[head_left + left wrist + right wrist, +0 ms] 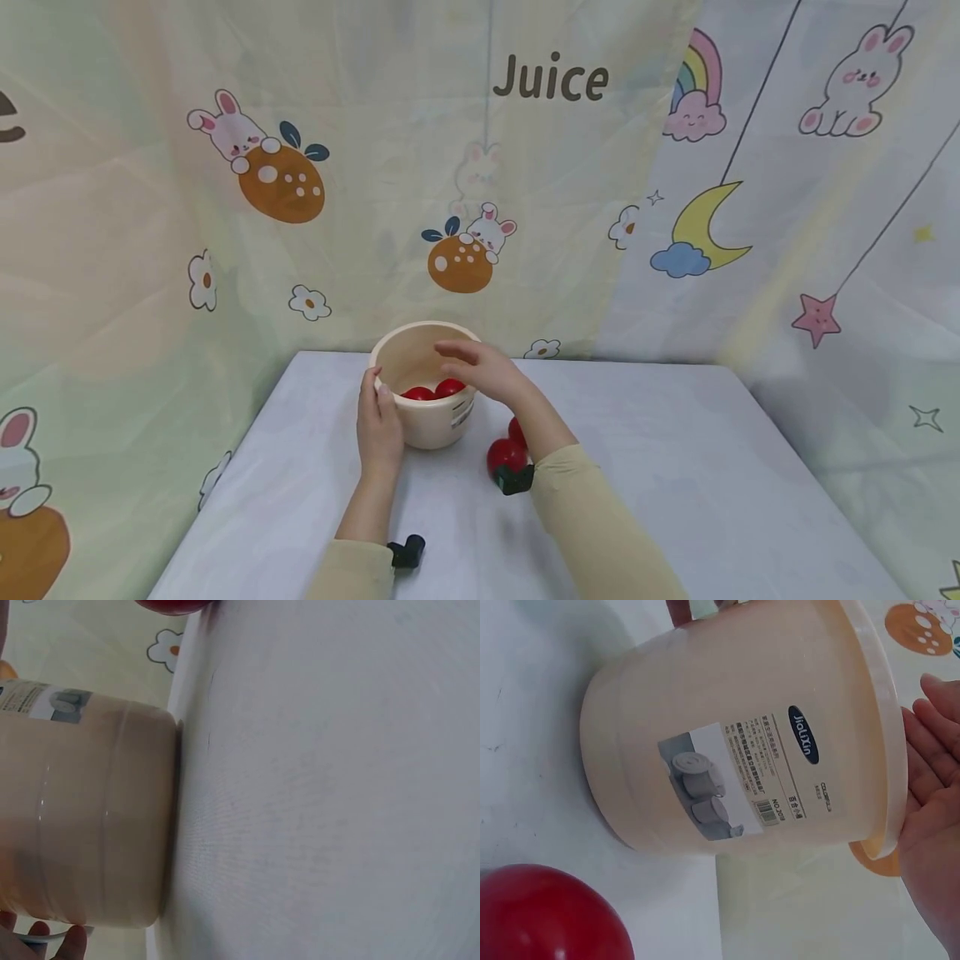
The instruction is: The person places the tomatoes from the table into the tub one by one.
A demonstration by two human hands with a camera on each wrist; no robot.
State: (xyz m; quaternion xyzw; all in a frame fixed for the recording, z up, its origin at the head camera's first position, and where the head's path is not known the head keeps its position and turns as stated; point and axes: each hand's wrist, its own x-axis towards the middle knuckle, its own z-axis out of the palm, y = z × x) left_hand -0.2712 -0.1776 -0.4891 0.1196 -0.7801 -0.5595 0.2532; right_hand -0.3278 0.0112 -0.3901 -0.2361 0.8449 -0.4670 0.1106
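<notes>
A cream plastic bucket (pixel 431 427) stands upright on the table, a printed label (pixel 757 772) on its side. Red shiny round objects (pixel 418 393) lie inside it. On the bucket's left side, my left hand (pixel 381 429) holds it near the rim; its fingertips (pixel 73 943) show by a pale handle in the left wrist view. My right hand (pixel 487 371) is over the right rim with loosely extended fingers and nothing visible in them. Outside the bucket, below the right forearm, sit more red round objects (pixel 506 457), one partly hidden by the arm.
The white-covered table (pixel 645 467) extends to both sides and toward me. Right behind it hangs a printed curtain (pixel 375 250) with rabbits and flowers. Small black cameras (pixel 407 552) are worn at both wrists.
</notes>
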